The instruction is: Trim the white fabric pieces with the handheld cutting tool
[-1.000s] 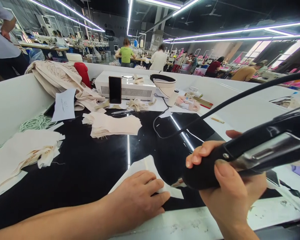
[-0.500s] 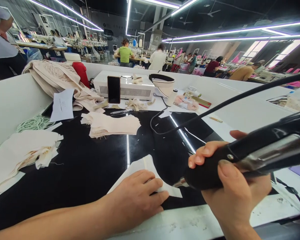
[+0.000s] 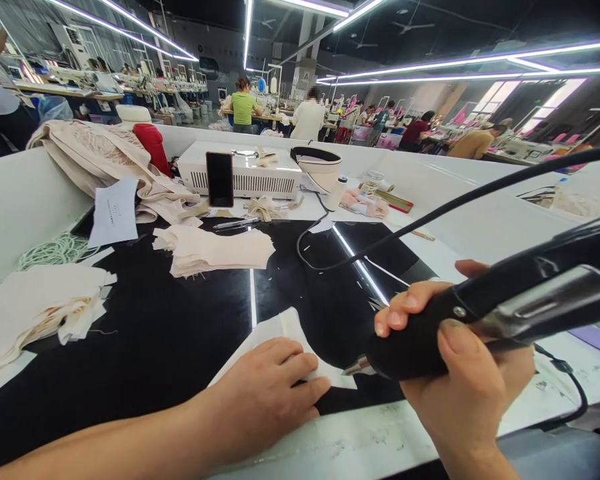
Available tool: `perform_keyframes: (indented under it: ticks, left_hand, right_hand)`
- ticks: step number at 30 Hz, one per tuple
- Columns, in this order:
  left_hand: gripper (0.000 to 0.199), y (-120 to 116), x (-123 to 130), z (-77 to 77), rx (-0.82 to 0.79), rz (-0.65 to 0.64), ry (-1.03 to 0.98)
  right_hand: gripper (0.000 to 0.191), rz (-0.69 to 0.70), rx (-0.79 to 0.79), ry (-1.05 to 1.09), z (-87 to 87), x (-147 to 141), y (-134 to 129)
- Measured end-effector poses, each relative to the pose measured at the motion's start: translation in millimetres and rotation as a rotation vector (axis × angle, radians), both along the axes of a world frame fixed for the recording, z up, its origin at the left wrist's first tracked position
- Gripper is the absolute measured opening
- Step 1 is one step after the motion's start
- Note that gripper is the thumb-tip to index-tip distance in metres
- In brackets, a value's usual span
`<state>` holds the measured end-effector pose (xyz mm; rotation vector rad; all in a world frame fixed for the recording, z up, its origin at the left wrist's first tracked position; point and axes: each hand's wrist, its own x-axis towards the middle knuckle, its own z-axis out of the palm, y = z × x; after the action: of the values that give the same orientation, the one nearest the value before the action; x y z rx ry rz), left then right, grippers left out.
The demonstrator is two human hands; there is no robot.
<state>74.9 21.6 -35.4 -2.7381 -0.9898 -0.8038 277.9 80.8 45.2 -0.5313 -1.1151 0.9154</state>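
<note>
My left hand presses down on a white fabric piece on the black work surface, its fingers bent and close together. In my right hand is a black handheld tool with a silvery side panel; the fingers wrap round its front part. The tool's metal tip points left, at the right corner of the white piece. Whether the tip touches the fabric is hard to tell. My left palm covers the lower part of the piece.
Cream fabric pieces are stacked behind my left hand, with another stack at left. A black cord arcs over the right side. Behind stand a phone and a white box. People sit farther back.
The whole view has shifted slightly, so most things appear a little farther left. The tool's tip now shows more clearly by the fabric's right corner. Both hands keep their hold.
</note>
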Motion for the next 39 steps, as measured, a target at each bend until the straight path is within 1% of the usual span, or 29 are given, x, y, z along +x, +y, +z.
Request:
perform_keyframes:
  ticks: [6,13,19,25,31,34,36,39]
  left_hand:
    - [0.021,2,-1,2.5,-0.024,-0.002,0.014]
    - [0.024,1,0,4.6,-0.01,-0.001,0.028]
    - [0.021,2,-1,2.1,-0.025,0.001,0.053]
    - [0.02,2,-3,0.2,-0.006,-0.004,0.024]
    - [0.022,3,-1,-2.6,-0.003,0.001,0.01]
    - [0.023,3,-2,0.4,-0.02,-0.016,-0.003]
    - [0.023,3,-6,5.3,-0.066,-0.025,-0.026]
    - [0.022,7,-17,14.7,-0.147,-0.002,-0.057]
  right_hand:
    - [0.051,0.048,0.017,-0.011,-0.8,-5,-9]
    - [0.05,0.049,0.021,-0.045,-5.8,-5,-9]
    - [0.045,0.025,0.014,-0.09,-7.0,-6,-9]
    - [0.052,0.004,0.016,-0.016,-2.3,0,-7]
    - [0.052,-0.016,0.026,-0.047,-7.1,2,-8]
    - [0.051,-0.031,0.01,-0.079,-9.0,3,-9]
    - [0.049,-0.025,0.016,-0.096,-9.4,4,-8]
    - [0.049,-0.009,0.053,-0.105,-10.5,7,-1]
